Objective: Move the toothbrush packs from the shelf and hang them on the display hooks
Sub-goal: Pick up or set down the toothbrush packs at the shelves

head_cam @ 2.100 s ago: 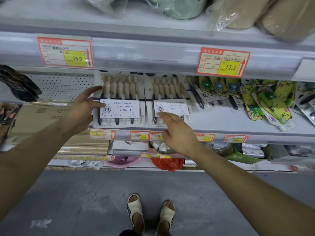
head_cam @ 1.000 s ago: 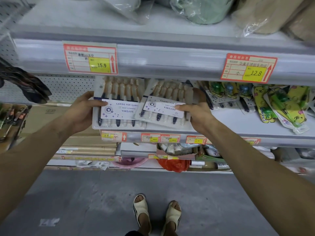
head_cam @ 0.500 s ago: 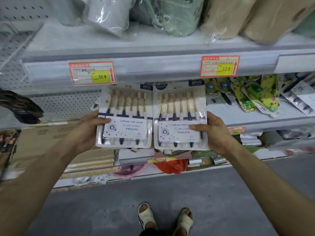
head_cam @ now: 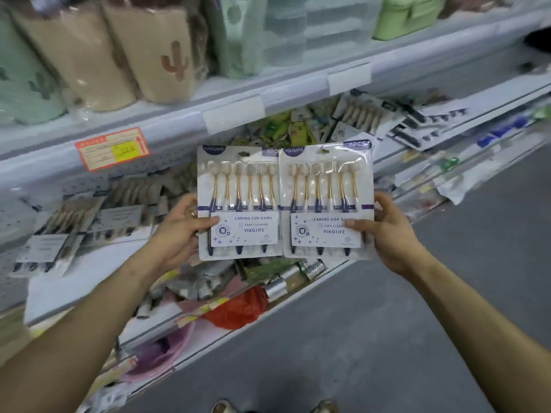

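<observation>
Shelf (head_cam: 89, 263) behind: left grip (head_cam: 179, 231) pinches left pack (head_cam: 238, 201), right grip (head_cam: 387, 234) right pack (head_cam: 326, 201), outer edges; likely light, stiff, slick blisters.

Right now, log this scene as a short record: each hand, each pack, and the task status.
left grip: holds left toothbrush pack by its left edge
right grip: holds right toothbrush pack by its right edge
packs: upright, side by side, off the shelf
hooks: none plainly visible
status: not yet hung
</observation>
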The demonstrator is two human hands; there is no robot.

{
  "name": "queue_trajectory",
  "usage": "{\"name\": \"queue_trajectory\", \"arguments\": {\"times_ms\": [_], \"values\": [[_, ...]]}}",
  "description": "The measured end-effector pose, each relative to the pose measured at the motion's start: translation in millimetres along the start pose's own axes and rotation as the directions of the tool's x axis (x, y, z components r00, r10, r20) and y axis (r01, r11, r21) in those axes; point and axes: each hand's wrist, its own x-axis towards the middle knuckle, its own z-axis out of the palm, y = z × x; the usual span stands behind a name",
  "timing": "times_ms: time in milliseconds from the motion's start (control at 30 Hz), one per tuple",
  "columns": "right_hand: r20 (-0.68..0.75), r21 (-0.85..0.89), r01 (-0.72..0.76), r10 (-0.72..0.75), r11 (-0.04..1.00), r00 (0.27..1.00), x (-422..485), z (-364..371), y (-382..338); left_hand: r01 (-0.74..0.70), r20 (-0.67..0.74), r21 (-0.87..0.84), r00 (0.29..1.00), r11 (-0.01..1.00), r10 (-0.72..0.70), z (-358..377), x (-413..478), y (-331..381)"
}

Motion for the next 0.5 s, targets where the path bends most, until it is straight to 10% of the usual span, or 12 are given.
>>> {"name": "queue_trajectory", "arguments": {"times_ms": [500], "values": [[-0.522,0.046,0.114,-0.074,0.992,0.85,-43.3,-292.0,-36.4,-0.008,0.434,0.075,0.9,0.997,-0.025,360.8,105.5,8.4]]}}
